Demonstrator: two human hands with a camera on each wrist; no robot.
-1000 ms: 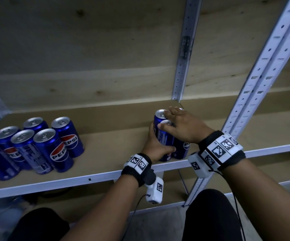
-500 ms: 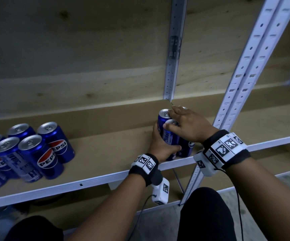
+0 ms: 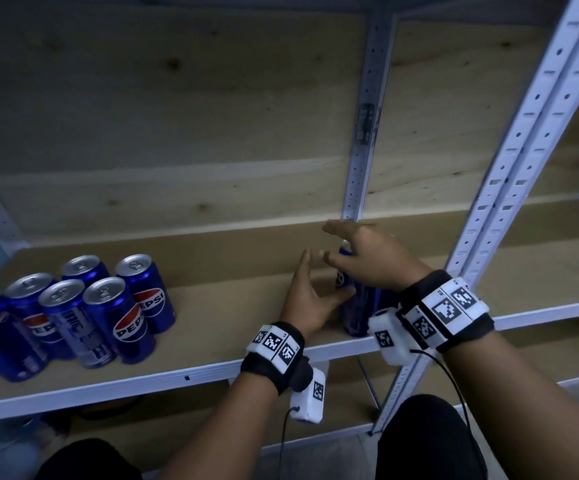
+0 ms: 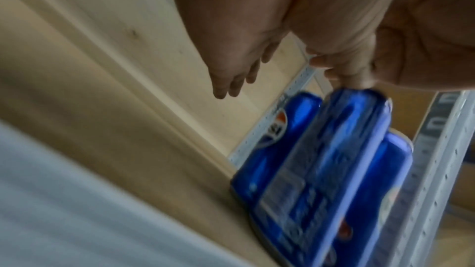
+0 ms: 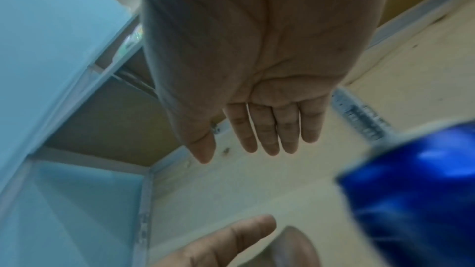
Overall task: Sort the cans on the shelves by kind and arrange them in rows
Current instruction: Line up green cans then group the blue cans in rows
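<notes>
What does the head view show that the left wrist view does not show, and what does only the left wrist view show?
Only the head view shows the group of upright Pepsi cans at the left of the shelf, both wristbands, and the left hand open beside the right cans.

Only the left wrist view shows the right cans as three blue cans standing close together, down to their bases, with the label of one.

Both show the right cans, the right hand open above them, the wooden shelf and a perforated metal post.

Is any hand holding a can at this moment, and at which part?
Nothing is held. The left hand and right hand are both open beside the blue cans, fingers spread.
</notes>
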